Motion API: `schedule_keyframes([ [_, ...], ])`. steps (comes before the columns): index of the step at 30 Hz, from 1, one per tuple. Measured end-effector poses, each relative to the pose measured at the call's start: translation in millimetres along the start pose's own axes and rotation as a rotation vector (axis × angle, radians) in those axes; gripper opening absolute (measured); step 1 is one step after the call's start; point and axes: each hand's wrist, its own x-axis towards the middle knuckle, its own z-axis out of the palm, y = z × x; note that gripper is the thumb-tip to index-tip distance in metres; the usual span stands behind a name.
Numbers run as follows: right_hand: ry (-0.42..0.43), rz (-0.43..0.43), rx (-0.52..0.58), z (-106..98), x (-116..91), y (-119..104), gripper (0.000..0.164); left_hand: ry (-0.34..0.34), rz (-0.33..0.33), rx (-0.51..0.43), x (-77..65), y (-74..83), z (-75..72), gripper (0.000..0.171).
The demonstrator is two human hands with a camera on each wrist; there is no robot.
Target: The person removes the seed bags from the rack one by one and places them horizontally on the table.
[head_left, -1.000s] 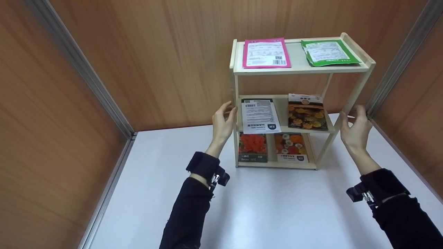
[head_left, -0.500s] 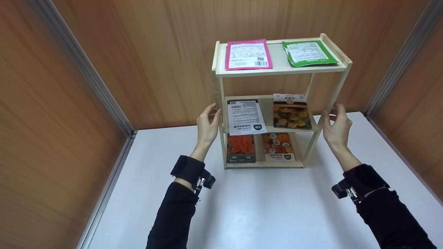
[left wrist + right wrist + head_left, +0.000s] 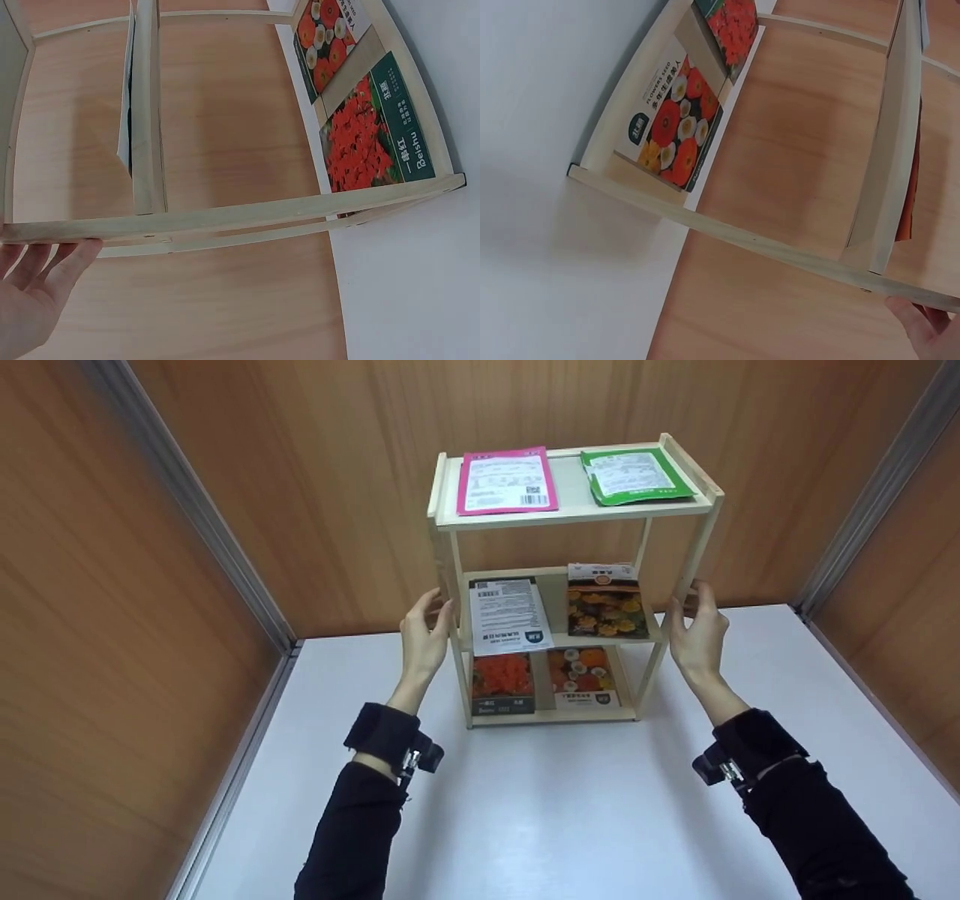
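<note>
A pale wooden three-tier shelf (image 3: 574, 517) stands between my hands. My left hand (image 3: 424, 645) holds its left side, curved fingertips on the post (image 3: 225, 216) at middle-tier height. My right hand (image 3: 697, 641) holds the right side likewise, thumb at the front post (image 3: 765, 244). Two seed packets lie on each tier. On top are a pink-edged packet (image 3: 508, 481) and a green-edged one (image 3: 637, 476). The middle tier has a white text-covered packet (image 3: 508, 615) and an orange-flower one (image 3: 606, 604). Below are a red-flower packet (image 3: 367, 135) and an orange-and-white-flower one (image 3: 679, 124).
The shelf stands on a white table (image 3: 555, 810), near the wood-grain back wall (image 3: 360, 510). Similar side walls rise left (image 3: 135, 660) and right (image 3: 900, 622), with grey metal strips at the corners. A black strap with a small camera circles each wrist.
Both hands and the shelf between them have moved left across the table. The packets have travelled with the shelf, keeping their places on the tiers.
</note>
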Motion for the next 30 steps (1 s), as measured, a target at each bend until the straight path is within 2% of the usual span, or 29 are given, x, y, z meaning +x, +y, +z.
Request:
schedule_keyframes([
  [12,0.009,-0.014,0.009,2,-1,0,0.026,0.027,-0.008,0.01,-0.6,1.5,0.2,0.03],
  [18,-0.048,-0.016,-0.008,-5,-1,2,0.028,0.064,-0.003,0.062,-2.6,4.0,6.2,0.029],
  [21,-0.105,-0.026,-0.042,-12,-1,1,0.029,0.067,0.001,0.167,-4.7,7.8,8.7,0.03],
  [24,-0.187,-0.047,-0.095,-20,-1,-1,0.031,0.071,-0.003,0.33,-7.0,15.0,10.0,0.031],
  [27,-0.286,-0.041,-0.161,-29,-2,-6,0.029,0.075,-0.035,0.497,-11.0,23.1,8.9,0.031],
  [30,-0.369,-0.007,-0.221,-37,-5,-12,0.025,0.06,-0.074,0.612,-16.7,29.1,6.4,0.031],
])
